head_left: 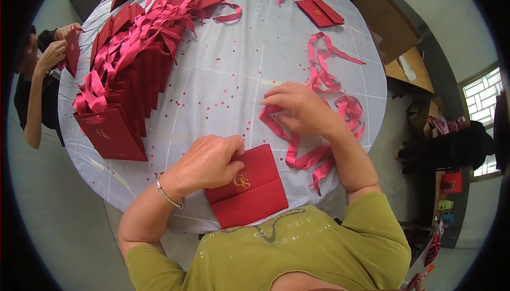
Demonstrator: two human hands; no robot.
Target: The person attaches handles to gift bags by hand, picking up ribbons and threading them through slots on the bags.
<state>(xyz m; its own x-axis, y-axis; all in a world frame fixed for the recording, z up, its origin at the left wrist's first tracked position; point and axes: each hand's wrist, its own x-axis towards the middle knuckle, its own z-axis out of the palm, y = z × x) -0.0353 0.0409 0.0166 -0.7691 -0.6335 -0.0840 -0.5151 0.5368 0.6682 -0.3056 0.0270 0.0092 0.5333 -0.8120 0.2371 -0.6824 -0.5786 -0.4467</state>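
Head view: left hand (204, 164) is resting on the upper left part of a flat red bag (254, 186), which is lying at the table's (228, 68) near edge; can't tell if the fingers are clamping it. Right hand (305, 111) is hovering over or touching a pink ribbon (305, 160), fingers curving above it; grip unclear. Ribbon is trailing along the right edge. Standing red bags (118, 137) are lining the left edge; folded red bags (320, 12) are lying near the far right edge. Beyond the left edge, a co-worker's hands (52, 57) are holding another red bag (73, 53).
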